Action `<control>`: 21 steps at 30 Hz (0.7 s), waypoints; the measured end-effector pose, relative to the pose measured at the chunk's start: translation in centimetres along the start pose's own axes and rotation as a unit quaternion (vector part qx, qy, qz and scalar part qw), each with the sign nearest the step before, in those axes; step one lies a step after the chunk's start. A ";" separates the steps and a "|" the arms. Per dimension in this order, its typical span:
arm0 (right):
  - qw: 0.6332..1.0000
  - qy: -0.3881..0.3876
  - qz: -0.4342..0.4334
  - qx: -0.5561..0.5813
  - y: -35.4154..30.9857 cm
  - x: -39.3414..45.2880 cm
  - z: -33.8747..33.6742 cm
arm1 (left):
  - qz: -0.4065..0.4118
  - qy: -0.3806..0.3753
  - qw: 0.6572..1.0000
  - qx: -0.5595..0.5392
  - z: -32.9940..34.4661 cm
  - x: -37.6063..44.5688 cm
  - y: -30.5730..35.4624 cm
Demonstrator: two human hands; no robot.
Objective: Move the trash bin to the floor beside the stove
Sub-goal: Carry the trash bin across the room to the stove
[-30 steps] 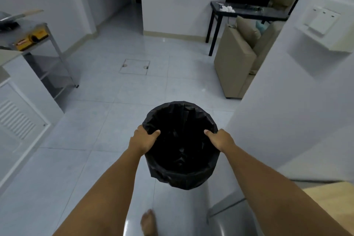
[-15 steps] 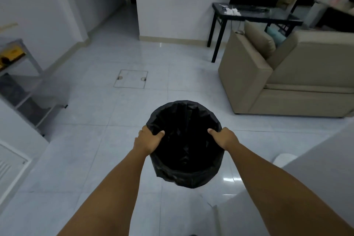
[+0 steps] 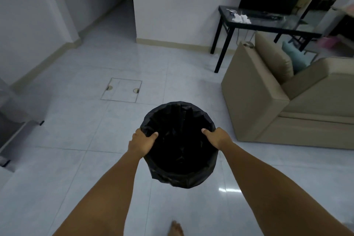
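Both hands' grip, left hand [image 3: 142, 142] and right hand [image 3: 217, 137], clasps the trash bin [image 3: 179, 145] rim between them.

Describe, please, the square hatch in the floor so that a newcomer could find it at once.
Start from the beige sofa on the right and look left across the pale tiled floor. Just beyond the black-lined trash bin lies the floor hatch, flush with the tiles. Unlike the plain tiles around it, it has a thin outline and two small finger recesses.

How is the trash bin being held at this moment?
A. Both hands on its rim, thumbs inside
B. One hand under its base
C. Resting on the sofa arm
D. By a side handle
A: the left hand and right hand grip opposite sides of the trash bin rim, thumbs inside the black liner.
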State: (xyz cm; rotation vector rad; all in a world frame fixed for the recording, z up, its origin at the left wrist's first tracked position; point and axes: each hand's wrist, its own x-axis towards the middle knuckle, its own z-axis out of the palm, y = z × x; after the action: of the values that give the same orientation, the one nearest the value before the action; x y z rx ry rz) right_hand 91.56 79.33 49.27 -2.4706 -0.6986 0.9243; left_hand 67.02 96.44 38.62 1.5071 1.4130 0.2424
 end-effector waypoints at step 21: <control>0.997 -0.049 -0.027 -0.049 -25.1 40.0 -6.1 | -0.080 0.045 0.992 -0.088 -4.5 33.7 23.5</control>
State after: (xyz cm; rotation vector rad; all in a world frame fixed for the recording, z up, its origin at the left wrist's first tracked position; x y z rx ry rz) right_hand 114.20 121.19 47.45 -2.4919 -0.8578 1.0195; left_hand 88.47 131.51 42.58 1.2456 1.5341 0.3308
